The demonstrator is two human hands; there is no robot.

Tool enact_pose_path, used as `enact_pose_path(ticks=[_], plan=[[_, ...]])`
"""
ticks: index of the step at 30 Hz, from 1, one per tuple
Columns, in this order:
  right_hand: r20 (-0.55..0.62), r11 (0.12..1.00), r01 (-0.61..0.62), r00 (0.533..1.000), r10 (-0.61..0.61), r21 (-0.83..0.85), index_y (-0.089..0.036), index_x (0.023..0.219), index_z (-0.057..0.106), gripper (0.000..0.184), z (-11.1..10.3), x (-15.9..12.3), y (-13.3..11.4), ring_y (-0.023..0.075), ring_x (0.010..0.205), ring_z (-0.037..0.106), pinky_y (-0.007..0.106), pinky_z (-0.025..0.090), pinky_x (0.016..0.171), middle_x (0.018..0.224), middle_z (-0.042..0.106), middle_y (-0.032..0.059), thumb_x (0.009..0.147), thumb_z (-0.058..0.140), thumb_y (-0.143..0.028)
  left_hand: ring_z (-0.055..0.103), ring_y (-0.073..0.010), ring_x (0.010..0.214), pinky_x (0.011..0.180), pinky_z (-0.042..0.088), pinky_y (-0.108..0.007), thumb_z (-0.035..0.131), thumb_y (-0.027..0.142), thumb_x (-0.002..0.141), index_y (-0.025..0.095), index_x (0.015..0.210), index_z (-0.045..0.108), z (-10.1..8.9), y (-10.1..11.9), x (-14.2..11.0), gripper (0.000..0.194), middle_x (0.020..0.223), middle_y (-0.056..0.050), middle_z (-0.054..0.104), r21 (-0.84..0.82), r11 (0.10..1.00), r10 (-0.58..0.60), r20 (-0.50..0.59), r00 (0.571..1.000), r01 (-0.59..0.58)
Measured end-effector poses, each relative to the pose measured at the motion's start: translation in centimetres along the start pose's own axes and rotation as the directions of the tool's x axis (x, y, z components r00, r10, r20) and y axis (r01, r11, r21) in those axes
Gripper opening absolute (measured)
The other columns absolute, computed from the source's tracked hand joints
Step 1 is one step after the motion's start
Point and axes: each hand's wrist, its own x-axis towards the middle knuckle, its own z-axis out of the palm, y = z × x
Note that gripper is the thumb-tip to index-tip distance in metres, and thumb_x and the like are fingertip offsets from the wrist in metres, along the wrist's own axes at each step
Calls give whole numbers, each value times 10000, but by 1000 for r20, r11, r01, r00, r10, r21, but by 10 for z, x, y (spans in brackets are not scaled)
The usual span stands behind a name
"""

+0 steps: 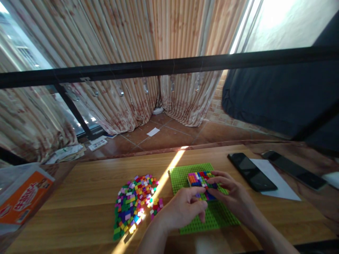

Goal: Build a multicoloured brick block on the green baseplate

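Note:
A block of multicoloured toy bricks (196, 179) stands on a green studded baseplate (185, 171). My left hand (182, 208) is at the block's near left side, index finger stretched to its near edge; the thumb is apart and the other fingers are partly curled, with nothing visible in them. From the right, my right hand (233, 194) reaches over the block. Its fingers and thumb are spread apart with their tips at the bricks, and they cover part of the block's right side. I cannot see a loose brick between them.
Left of the baseplate lies a heap of loose coloured bricks (132, 197) on the wooden table (87, 197). To the right are a black phone (251, 171), a white paper (284, 187) and another dark phone (293, 169). An orange-labelled container (23, 197) stands far left.

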Motion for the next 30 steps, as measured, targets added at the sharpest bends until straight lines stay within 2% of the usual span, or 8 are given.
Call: enact_pose_path(ticks=[5,11,17,23,30], plan=[[7,989,-97,995,97,108,-228,844,714,244,0,1,-1,281,1090,566,389,513,800,1185,577,107,721,662,-432,433,-79,505,522,320,-208,486,290,850,141,1362,432,1,-1,2,536,612,21,600,-5,1000,0,-5,1000,0],[-17,993,-90,996,91,72,-229,801,712,211,8,2,-6,262,1102,559,367,486,861,1081,632,88,694,687,-409,402,-74,481,476,282,-194,485,281,845,135,1336,468,1,4,1,512,595,24,593,-8,1000,-3,-5,1000,3],[-20,981,-124,991,129,148,-223,772,722,238,9,3,-10,271,1073,570,365,505,823,1057,624,98,668,692,-436,385,-68,466,472,270,-193,486,291,842,134,1299,511,1,4,1,484,590,23,593,-17,1000,1,-7,1000,-1],[-33,979,-122,991,129,162,-224,759,727,240,9,3,-12,281,1082,566,366,514,803,1048,623,101,652,698,-437,462,-85,515,535,329,-206,503,299,836,125,1325,480,1,1,3,520,597,14,607,-23,1000,4,-23,1000,-5],[-53,980,-119,990,129,159,-217,755,717,216,12,2,-10,265,1057,575,356,516,800,1035,621,91,660,689,-408,413,-70,478,490,293,-193,498,314,842,129,1291,521,2,1,3,486,599,13,609,-19,1000,12,-19,1000,-12]])
